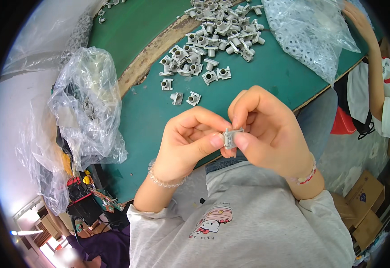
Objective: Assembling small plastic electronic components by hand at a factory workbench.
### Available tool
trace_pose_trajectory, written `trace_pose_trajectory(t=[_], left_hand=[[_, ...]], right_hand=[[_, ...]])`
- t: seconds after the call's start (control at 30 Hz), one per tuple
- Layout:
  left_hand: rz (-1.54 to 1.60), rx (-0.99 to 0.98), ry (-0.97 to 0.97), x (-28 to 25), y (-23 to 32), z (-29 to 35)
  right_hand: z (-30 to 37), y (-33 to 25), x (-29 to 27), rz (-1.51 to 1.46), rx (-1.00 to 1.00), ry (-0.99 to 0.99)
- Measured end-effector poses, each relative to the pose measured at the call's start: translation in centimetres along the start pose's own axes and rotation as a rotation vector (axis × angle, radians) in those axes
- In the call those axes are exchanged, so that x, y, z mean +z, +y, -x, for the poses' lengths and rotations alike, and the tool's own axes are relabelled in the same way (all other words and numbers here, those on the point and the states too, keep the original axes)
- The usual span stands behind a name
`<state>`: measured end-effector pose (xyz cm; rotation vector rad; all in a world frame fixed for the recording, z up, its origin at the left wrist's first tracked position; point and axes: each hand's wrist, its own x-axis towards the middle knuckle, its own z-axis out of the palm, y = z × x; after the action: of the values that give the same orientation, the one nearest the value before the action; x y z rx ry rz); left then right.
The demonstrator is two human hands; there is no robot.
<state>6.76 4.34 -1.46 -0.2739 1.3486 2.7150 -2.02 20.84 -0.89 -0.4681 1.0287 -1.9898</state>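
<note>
Big clear plastic bag (305,38) at the far right of the table (143,145), stuffed with loads of small pale pieces with holes in them, and another person's hand (358,20) is right at its edge. On the left there's a second, crumpled see-through bag (90,102); can't really tell what's in that one. A cardboard box (364,193) sits down on the right, contents not readable from here.

The grey part (230,139) is a small, dull, blocky thing with little lugs at the corners, held up just off the near table edge, in front of the shirt. Left hand (188,139) is mostly curled, thumb and finger pinching its left end; right hand (271,127) is loosely curled too, thumb pressing its right side. Lookalikes with round tubes lie in a heap (224,33) further back.
</note>
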Motion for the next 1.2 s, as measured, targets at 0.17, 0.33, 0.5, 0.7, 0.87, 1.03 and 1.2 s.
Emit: trace_pose_trajectory(t=[0.17, 0.33, 0.5, 0.7, 0.87, 1.03, 1.2], left_hand=[[0.053, -0.082, -0.014, 0.1, -0.3, -0.2], [0.053, -0.108, -0.043, 0.0, -0.4, -0.3], [-0.063, -0.065, -0.016, 0.0, -0.4, -0.3], [-0.005, -0.064, -0.044, -0.2, -0.3, -0.5], [-0.003, -0.037, -0.03, 0.0, -0.1, -0.5], [-0.068, -0.074, -0.053, -0.2, -0.4, -0.3], [-0.042, -0.08, -0.025, -0.2, -0.3, -0.7]], right_hand=[[0.4, 0.0, -0.6, 0.212, -0.043, -0.055], [0.5, 0.1, -1.1, 0.053, 0.033, -0.063], [0.5, 0.8, -1.0, -0.018, 0.006, -0.022], [0.4, -0.1, -0.8, -0.065, 0.055, 0.065], [0.6, -0.4, -0.8, 0.02, 0.015, 0.038], [0.6, -0.2, -1.1, 0.019, 0.093, 0.062], [0.8, 0.6, -1.1, 0.277, -0.07, 0.098]])
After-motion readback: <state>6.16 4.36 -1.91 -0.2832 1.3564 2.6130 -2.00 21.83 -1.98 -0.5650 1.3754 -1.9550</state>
